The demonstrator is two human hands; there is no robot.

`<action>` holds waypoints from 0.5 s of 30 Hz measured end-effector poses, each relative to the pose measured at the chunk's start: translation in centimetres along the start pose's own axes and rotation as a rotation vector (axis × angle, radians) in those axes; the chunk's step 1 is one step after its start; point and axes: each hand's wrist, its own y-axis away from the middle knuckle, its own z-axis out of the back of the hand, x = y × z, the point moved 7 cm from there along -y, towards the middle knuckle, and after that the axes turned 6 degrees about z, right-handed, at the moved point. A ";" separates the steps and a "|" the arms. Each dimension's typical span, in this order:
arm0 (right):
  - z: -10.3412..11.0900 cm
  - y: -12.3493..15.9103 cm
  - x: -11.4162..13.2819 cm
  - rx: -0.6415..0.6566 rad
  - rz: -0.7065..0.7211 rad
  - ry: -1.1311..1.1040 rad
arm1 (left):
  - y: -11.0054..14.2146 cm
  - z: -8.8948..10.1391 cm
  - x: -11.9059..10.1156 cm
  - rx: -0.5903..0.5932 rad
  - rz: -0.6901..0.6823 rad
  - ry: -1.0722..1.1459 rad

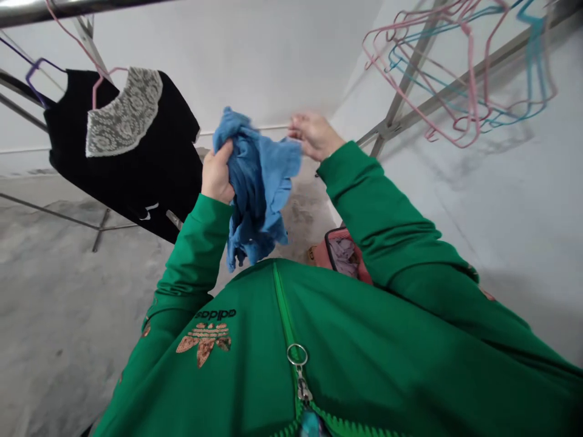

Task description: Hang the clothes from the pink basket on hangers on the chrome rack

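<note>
A crumpled blue garment [255,176] with a ruffled edge hangs in front of my chest. My left hand [219,173] is closed around its left side, the thumb lying over the cloth. At the garment's upper right edge, my right hand [316,135] has its fingers bent together, and the cloth stretches out toward them. The right fingertips are smeared by motion, but they seem to pinch that edge. Folds hide most of the garment's shape.
Black clothes, one with a lace collar [125,118], hang on the left from a metal rail [68,7]. Several pink and blue hangers [473,79] hang from a rack at upper right. A pink container [324,252] with cloth inside stands on the floor below.
</note>
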 end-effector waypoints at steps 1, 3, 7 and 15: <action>1.3 0.7 -2.0 -0.072 -0.025 0.030 | -0.3 0.5 0.0 -0.034 0.006 0.036; 4.0 3.8 -4.7 -0.291 0.044 0.145 | -0.8 1.6 0.1 -0.093 -0.006 0.090; 2.5 13.6 -4.9 -0.186 0.537 0.397 | -1.6 2.8 1.4 -0.166 -0.066 0.108; -2.0 13.8 -11.5 0.250 0.529 0.876 | 0.0 0.7 3.1 -0.135 -0.009 0.045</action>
